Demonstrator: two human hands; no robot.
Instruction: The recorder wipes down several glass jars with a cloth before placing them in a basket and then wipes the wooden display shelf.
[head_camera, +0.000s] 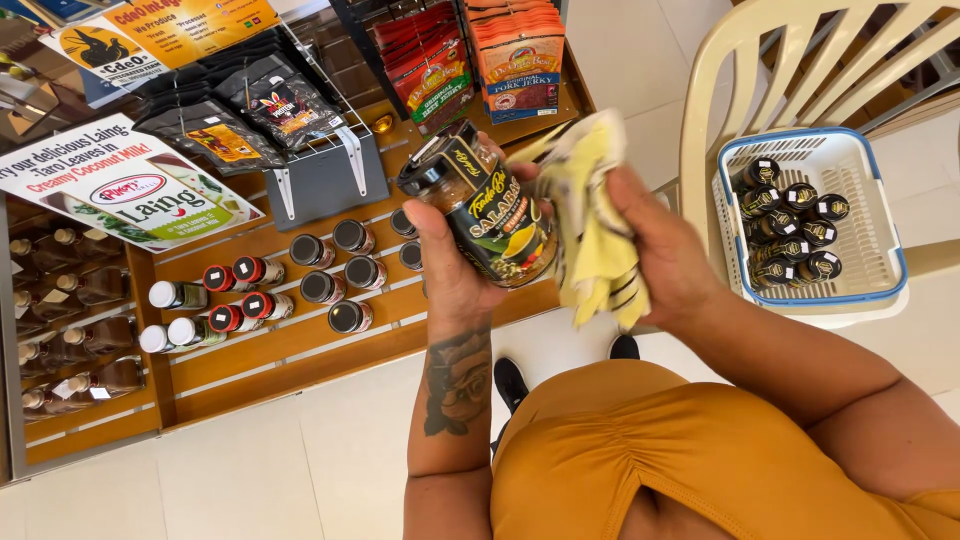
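Note:
My left hand grips a glass jar with a black lid and a black and yellow label, held tilted in front of my chest. My right hand holds a yellow cloth bunched against the jar's right side. The jar's far side is hidden by the cloth.
A wooden shelf at the left carries several small jars and bottles. Hanging snack packets fill the rack above. At the right, a white and blue basket with several black-lidded jars rests on a cream plastic chair.

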